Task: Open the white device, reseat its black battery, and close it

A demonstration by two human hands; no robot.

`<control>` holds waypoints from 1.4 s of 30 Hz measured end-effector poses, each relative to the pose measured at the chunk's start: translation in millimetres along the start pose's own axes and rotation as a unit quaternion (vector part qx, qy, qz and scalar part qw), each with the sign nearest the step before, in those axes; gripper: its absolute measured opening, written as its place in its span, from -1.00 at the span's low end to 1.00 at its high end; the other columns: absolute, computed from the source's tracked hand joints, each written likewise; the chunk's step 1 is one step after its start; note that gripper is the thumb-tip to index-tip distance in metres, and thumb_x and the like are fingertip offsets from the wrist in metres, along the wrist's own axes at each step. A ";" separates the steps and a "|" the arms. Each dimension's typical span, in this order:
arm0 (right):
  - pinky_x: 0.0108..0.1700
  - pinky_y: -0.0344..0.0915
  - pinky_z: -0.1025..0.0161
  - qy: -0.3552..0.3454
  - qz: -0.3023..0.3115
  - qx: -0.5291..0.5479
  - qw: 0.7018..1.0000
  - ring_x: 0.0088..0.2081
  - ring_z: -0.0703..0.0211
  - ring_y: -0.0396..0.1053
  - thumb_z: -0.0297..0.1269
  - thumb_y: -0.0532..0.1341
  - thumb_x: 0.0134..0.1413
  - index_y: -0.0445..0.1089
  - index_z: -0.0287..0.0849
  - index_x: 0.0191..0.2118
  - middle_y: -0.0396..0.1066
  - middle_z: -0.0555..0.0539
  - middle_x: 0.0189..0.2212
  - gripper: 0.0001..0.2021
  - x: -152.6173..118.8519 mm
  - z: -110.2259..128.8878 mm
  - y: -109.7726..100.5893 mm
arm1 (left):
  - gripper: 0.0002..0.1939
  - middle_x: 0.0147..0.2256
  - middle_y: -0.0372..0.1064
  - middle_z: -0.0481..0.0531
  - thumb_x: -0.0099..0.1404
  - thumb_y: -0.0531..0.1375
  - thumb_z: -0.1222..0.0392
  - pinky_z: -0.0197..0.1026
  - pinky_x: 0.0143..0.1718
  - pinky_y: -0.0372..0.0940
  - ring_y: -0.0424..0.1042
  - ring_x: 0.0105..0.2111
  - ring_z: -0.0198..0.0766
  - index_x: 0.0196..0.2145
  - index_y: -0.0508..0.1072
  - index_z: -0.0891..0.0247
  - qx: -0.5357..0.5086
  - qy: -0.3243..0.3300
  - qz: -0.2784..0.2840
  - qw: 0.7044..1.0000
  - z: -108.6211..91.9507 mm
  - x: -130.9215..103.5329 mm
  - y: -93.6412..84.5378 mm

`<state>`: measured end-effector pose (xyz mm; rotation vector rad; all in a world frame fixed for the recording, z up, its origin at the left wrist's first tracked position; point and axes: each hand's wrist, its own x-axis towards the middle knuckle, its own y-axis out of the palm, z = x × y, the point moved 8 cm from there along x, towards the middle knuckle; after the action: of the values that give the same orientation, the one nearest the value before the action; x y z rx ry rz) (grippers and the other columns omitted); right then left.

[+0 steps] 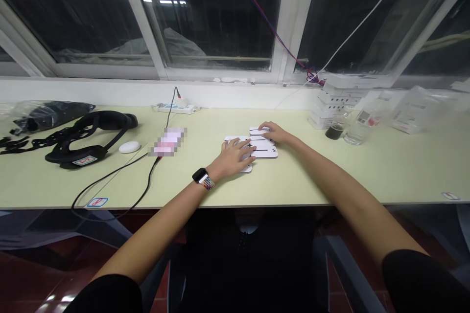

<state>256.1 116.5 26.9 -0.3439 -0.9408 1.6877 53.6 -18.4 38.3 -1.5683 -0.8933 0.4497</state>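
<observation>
On the counter [293,181], three flat white pieces are covered in part by two bare hands. The left grip [232,159] is laid palm down with fingers spread wide, and nothing is seen clasped in it; the left white piece [246,168] is mostly hidden beneath it. Just beyond its fingertips, to the right, the wide white piece [266,150] is marked with black lines. The small white piece [254,131] is touched by the right grip [272,132], which is half curled; whether the piece is pinched or only pressed cannot be told. A watch [200,174] is worn just behind the left grip.

To the left of the left grip, a pixelated flat object [169,142] is joined by a black cable [149,181]; farther left are seen a white oval object [129,147] and a black headset [106,120]. Beyond the left grip, toward the windows, a power strip [179,108] is placed. To the right of the right grip, a dark-filled container [334,130], a clear bottle [358,129] and stacked white boxes [330,105] are grouped.
</observation>
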 end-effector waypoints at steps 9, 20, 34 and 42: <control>0.53 0.10 -0.18 0.022 0.001 -0.022 1.000 0.49 -0.21 0.18 -0.21 0.08 0.33 0.48 -0.11 0.35 0.31 -0.14 0.48 -0.45 -0.7 -15.3 10.3 | -0.25 0.59 0.00 0.10 0.63 -0.06 -0.32 0.51 0.44 -0.05 -0.08 0.54 0.51 0.60 0.11 0.01 -0.011 -0.047 0.002 0.999 14.9 -11.0 -1.1; 0.59 -0.26 -0.45 0.063 0.047 -0.098 0.992 0.64 -0.44 -0.27 0.10 -0.06 0.50 0.13 -0.09 0.59 -0.14 -0.15 0.65 -0.29 -11.6 -16.1 38.3 | -0.26 0.60 -0.07 0.12 0.65 -0.14 -0.28 0.45 0.50 -0.08 -0.20 0.59 0.45 0.58 0.14 0.13 -0.051 -0.077 0.016 0.996 22.8 -7.6 10.0; 0.62 -0.24 -0.30 0.008 0.040 -0.106 0.994 0.65 -0.24 -0.20 0.14 -0.23 0.58 0.15 -0.11 0.58 -0.07 -0.17 0.64 -0.29 -24.9 7.8 46.8 | -0.30 0.61 -0.07 0.11 0.66 -0.18 -0.19 0.42 0.50 -0.06 -0.20 0.60 0.37 0.57 0.16 0.13 -0.046 -0.083 0.014 0.995 30.0 -5.4 16.1; 0.62 -0.20 -0.29 -0.003 0.039 -0.104 0.994 0.64 -0.23 -0.15 0.13 -0.20 0.60 0.19 -0.08 0.56 0.00 -0.16 0.62 -0.32 -39.8 16.8 46.5 | -0.32 0.60 -0.06 0.10 0.67 -0.19 -0.13 0.40 0.51 -0.06 -0.19 0.60 0.36 0.57 0.16 0.15 -0.050 -0.080 0.009 0.996 31.4 -3.6 17.9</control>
<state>227.1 70.4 -5.7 -0.5193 -1.1234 1.6654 33.9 -0.2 13.9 -1.6488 -1.0374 0.5563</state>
